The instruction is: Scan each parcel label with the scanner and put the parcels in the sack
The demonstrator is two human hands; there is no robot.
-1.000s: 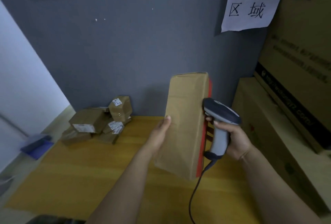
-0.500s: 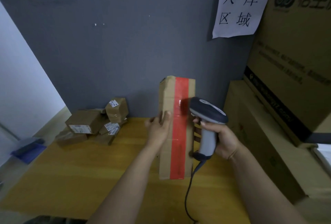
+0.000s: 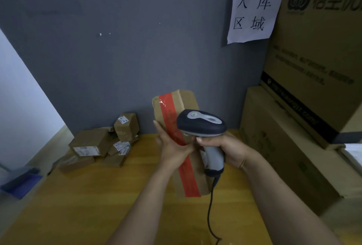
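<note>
I hold a long brown cardboard parcel (image 3: 193, 178) upright above the wooden table, tilted left at the top, its red-taped face turned toward me. My left hand (image 3: 172, 149) grips its left edge near the middle. My right hand (image 3: 225, 149) holds a grey and dark-blue corded scanner (image 3: 201, 125) by the handle, its head right in front of the parcel's upper half. No label shows on the visible face. A pile of several small brown parcels (image 3: 101, 145) with white labels lies at the back left against the wall. No sack is in view.
The yellow wooden table (image 3: 78, 205) runs up to a grey wall. Large stacked cardboard boxes (image 3: 305, 107) stand on the right. A paper sign (image 3: 254, 6) hangs on the wall. A blue object (image 3: 21, 182) lies at the left below the table edge.
The parcel has been rotated so its red-taped face now faces me and its top leans left. The scanner head has moved in front of the parcel.
</note>
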